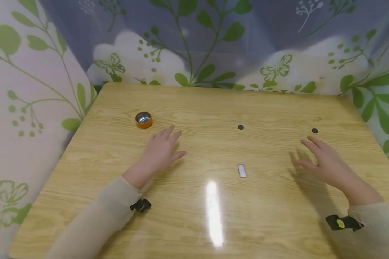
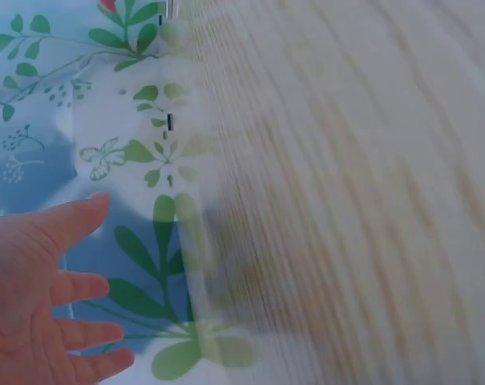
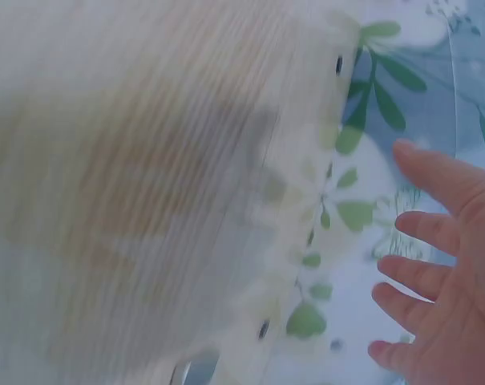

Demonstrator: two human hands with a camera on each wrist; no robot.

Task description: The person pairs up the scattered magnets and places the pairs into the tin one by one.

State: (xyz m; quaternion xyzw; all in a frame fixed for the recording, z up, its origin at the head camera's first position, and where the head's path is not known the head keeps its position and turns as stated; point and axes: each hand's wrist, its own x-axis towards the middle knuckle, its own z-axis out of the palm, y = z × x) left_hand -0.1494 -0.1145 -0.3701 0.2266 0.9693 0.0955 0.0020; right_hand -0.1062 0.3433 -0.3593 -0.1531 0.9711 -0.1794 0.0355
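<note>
My left hand (image 1: 159, 149) hovers over the left half of the wooden table, its fingers spread and nothing in them. Just beyond its fingertips stands a small orange bowl (image 1: 144, 126) with a shiny metal inside. Over the right side is my right hand (image 1: 327, 163), fingers loosely extended and also holding nothing. A small dark disc (image 1: 315, 131) lies just past its fingertips. Another dark disc (image 1: 241, 127) lies between the hands, farther back. Nearer the front is a small pale rectangular piece with a dark edge (image 1: 242, 171), lying flat. Both wrist views show the hands with fingers extended.
The wooden table (image 1: 194, 108) meets a leaf-patterned cloth wall (image 1: 162, 72) at the back, with similar cloth on both sides. A bright light reflection lies on the tabletop near the front. Each sleeve cuff has a dark wrist device (image 1: 141, 205).
</note>
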